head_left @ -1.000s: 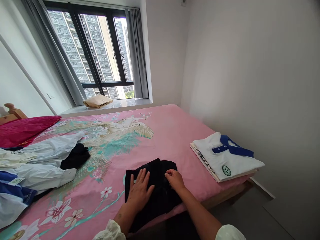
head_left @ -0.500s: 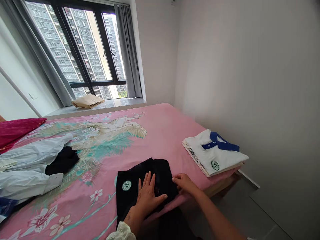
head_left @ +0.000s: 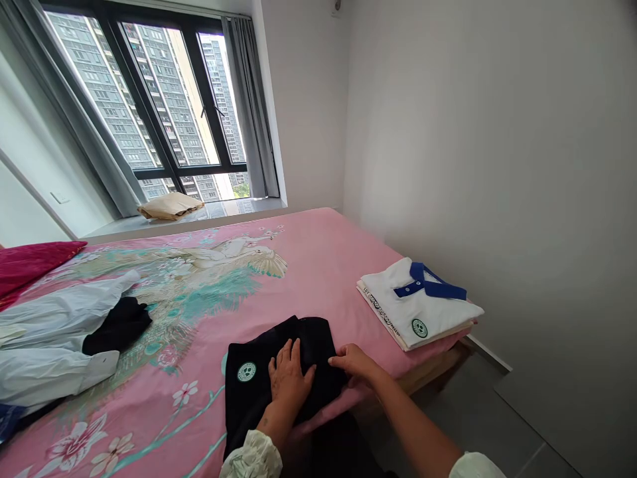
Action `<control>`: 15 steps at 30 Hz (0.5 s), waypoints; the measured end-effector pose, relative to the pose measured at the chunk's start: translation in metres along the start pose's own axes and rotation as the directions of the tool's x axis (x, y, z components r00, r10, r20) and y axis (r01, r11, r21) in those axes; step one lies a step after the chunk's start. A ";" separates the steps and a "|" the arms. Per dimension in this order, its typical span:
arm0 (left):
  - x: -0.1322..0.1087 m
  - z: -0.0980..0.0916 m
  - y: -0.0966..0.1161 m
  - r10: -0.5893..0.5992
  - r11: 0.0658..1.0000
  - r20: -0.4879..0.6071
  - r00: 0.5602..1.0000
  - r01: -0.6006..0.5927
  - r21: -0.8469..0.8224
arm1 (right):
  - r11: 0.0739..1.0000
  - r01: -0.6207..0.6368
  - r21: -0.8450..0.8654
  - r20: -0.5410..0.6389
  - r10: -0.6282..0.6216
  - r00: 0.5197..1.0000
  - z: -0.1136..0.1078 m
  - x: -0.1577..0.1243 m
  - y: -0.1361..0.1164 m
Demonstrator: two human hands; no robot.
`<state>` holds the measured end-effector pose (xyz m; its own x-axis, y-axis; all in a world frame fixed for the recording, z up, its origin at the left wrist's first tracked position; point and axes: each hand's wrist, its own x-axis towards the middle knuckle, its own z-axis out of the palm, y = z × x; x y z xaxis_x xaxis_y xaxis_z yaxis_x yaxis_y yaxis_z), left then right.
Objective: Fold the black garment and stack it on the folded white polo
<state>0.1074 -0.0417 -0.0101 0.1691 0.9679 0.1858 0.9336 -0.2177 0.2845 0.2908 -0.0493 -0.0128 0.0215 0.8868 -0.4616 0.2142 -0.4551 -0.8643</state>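
Observation:
A folded black garment (head_left: 253, 385) with a round green-and-white badge lies at the near edge of the pink bed (head_left: 318, 265). My left hand (head_left: 288, 382) lies flat on its middle, fingers stretched out. My right hand (head_left: 354, 364) rests at the garment's right edge, fingers curled against the cloth there. Whether those fingers pinch the cloth is not plain.
A stack of folded white polo shirts with blue collars (head_left: 421, 302) sits at the bed's right corner by the wall. Loose white and black clothes (head_left: 64, 338) lie at the left, with a red pillow (head_left: 30, 262) behind. A beige bundle (head_left: 169, 206) sits on the windowsill.
The garment's badge, hidden a second ago, now shows at its left. My left hand slid right across the cloth and my right hand moved to its right edge. The camera turned right.

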 end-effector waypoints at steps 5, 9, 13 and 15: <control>0.006 -0.004 0.002 -0.059 0.998 -0.010 0.998 0.059 -0.010 | 1.000 0.021 0.021 -0.008 -0.021 1.000 0.002 0.006 0.001; 0.007 -0.012 0.005 -0.073 0.997 -0.002 0.997 0.073 -0.022 | 0.996 0.055 0.076 -0.005 -0.054 0.999 0.005 0.008 0.004; 0.002 -0.006 0.010 -0.028 1.000 0.041 0.999 0.028 -0.014 | 0.981 0.089 0.173 0.006 -0.091 0.996 0.012 0.007 0.004; 0.000 0.000 0.010 -0.008 1.000 0.072 0.997 0.009 -0.014 | 0.967 0.095 0.237 0.026 -0.104 0.994 0.016 0.004 0.002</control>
<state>0.1173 -0.0440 -0.0074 0.1840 0.9761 0.1157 0.9305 -0.2109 0.2995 0.2758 -0.0485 -0.0196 -0.0259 0.9268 -0.3746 -0.0226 -0.3752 -0.9267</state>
